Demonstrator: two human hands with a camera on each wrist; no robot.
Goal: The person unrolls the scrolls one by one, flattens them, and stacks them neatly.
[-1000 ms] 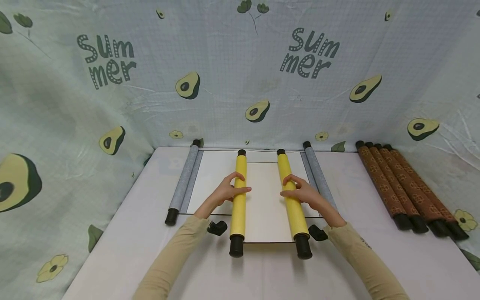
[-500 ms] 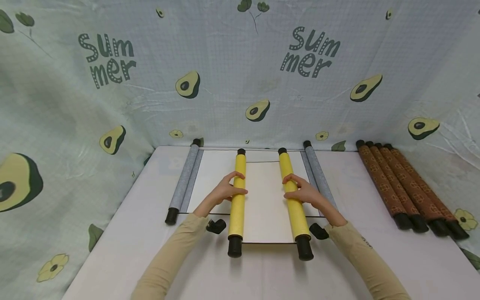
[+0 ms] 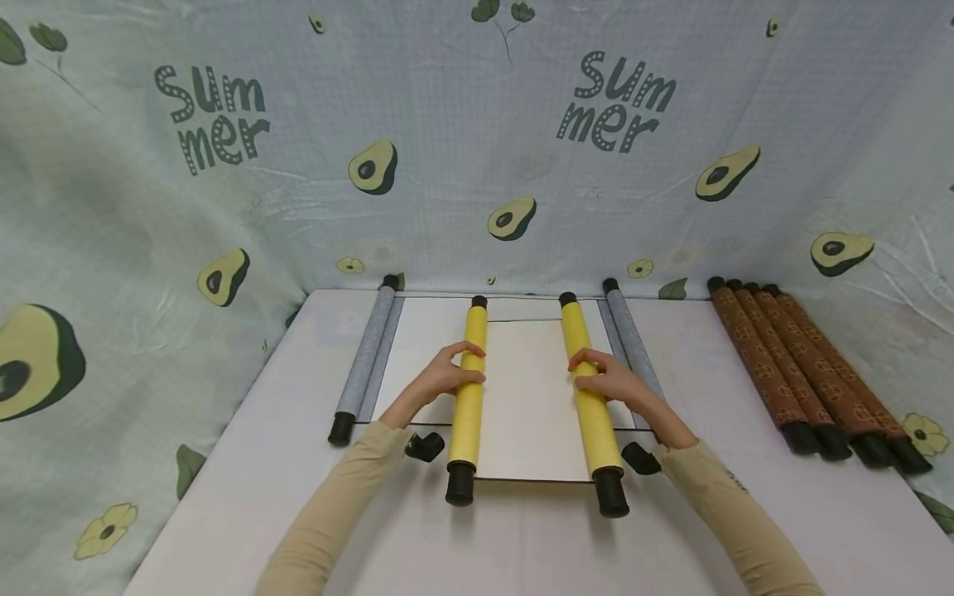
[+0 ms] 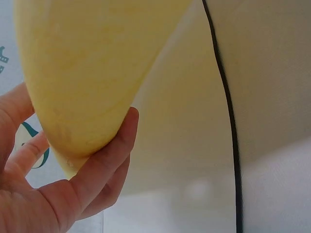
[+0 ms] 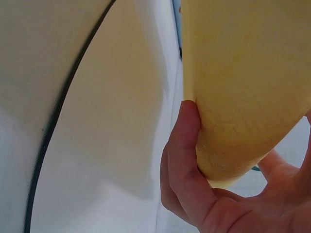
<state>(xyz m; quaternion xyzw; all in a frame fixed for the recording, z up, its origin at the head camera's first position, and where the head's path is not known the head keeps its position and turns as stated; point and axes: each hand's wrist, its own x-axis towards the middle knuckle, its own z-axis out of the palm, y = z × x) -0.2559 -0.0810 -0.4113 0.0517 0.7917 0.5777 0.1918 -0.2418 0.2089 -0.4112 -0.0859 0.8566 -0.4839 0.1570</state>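
A yellow scroll with black end knobs is partly unrolled, its white sheet (image 3: 531, 397) stretched between two rolls. My left hand (image 3: 447, 375) grips the left yellow roll (image 3: 465, 426), fingers across its top and thumb on the inner side. On the other side, my right hand (image 3: 613, 381) holds the right yellow roll (image 3: 599, 434) around its middle. Both wrist views show yellow rolls (image 4: 97, 73) with fingers (image 5: 184, 141) curled against them. A shadow falls below the sheet's near edge. Underneath, an unrolled grey-blue scroll (image 3: 367, 364) lies on the table, its white sheet (image 3: 425, 348) showing between its two rolls.
Several rolled brown patterned scrolls (image 3: 763, 372) lie side by side at the right of the white table (image 3: 261, 497). An avocado-print cloth (image 3: 447, 108) hangs behind and along both sides. The grey-blue scroll's right roll (image 3: 633, 343) runs close beside my right forearm.
My hands have drawn slightly apart with the yellow rolls, left one to the left, right one to the right. More of the white sheet between them shows. The grey-blue and brown scrolls stay put.
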